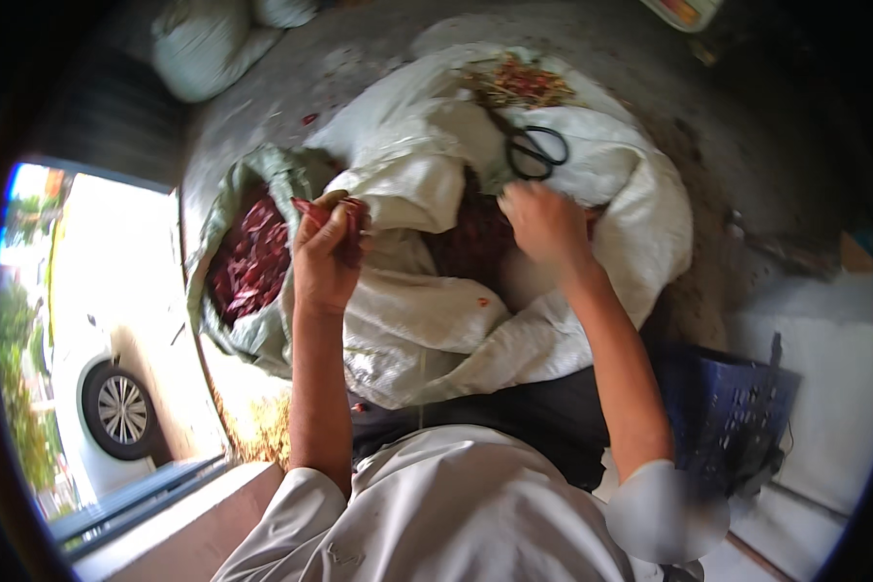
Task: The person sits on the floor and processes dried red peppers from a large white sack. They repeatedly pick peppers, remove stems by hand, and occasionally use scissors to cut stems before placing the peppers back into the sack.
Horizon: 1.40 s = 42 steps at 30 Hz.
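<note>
Several dried red chilies point(351, 229) are gripped in my left hand point(322, 254), closed and raised beside a grey-green sack point(200, 281) of dried red chilies point(254, 260). My right hand point(547, 219) is over the opening of a large white woven sack point(407, 335), its fingers curled together and slightly blurred. What they hold, if anything, is hidden. Just beyond that hand are scissors point(536, 152) with black loop handles; whether the hand touches them I cannot tell. Dark red chilies point(470, 238) show inside the white sack's opening.
Stems and chili bits point(519, 81) lie on the white sack's far part. Another full white sack point(201, 48) stands at the far left. A dark blue plastic crate point(732, 403) is at my right. Beyond the left-hand opening, a white car point(102, 407) is parked.
</note>
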Available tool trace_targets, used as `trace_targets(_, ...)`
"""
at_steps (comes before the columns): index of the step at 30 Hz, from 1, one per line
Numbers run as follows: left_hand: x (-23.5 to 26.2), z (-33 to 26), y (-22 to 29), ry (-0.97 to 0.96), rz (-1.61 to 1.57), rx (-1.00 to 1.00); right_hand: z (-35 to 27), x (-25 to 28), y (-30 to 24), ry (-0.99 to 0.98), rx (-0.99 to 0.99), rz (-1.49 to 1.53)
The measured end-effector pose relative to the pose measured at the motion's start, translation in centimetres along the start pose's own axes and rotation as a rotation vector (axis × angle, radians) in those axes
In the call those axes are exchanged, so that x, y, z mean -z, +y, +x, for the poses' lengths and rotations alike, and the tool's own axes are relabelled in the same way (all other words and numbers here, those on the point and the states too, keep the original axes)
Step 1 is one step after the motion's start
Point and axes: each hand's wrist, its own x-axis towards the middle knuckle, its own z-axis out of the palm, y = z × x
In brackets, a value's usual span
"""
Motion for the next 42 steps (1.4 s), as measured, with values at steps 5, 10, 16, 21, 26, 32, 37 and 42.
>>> trace_targets(5,11.0,-1.1,4.9,0.394,-0.385,-0.091,-6.6,-4.8,-1.7,-0.084,0.184,-0.072)
trace_targets(10,8.7,-4.0,0.4,0.474,-0.231,-0.017,-8.5,-8.3,-1.7,-0.231,0.198,-0.215)
trace_targets(16,-3.1,-7.0,-5.1,-0.114,1.084,-0.329,-9.6,-3.7,-3.7,-0.295,0.126,-0.354)
trace_targets(21,-1.7,-5.2,-9.0,-0.538,1.792,-0.332,-11.2,-1.5,-2.3,-0.037,-0.064,0.186)
trace_targets(26,-4.0,-5.7,-9.6,-0.352,1.333,-0.193,-13.8,0.2,-3.4,0.212,-0.497,0.856)
trace_targets(32,-8.0,-7.1,-10.7,-0.776,1.411,-0.537,-14.5,-0.5,-3.9,0.168,-0.983,1.889)
trace_targets(37,-7.8,-7.6,-10.7,-0.793,1.454,-0.553,-14.9,-0.2,-4.4,0.069,-1.004,1.744)
trace_targets(42,-7.0,-7.8,-10.3,-0.507,1.415,-0.426,-15.5,0.9,-5.2,0.037,-0.795,1.467)
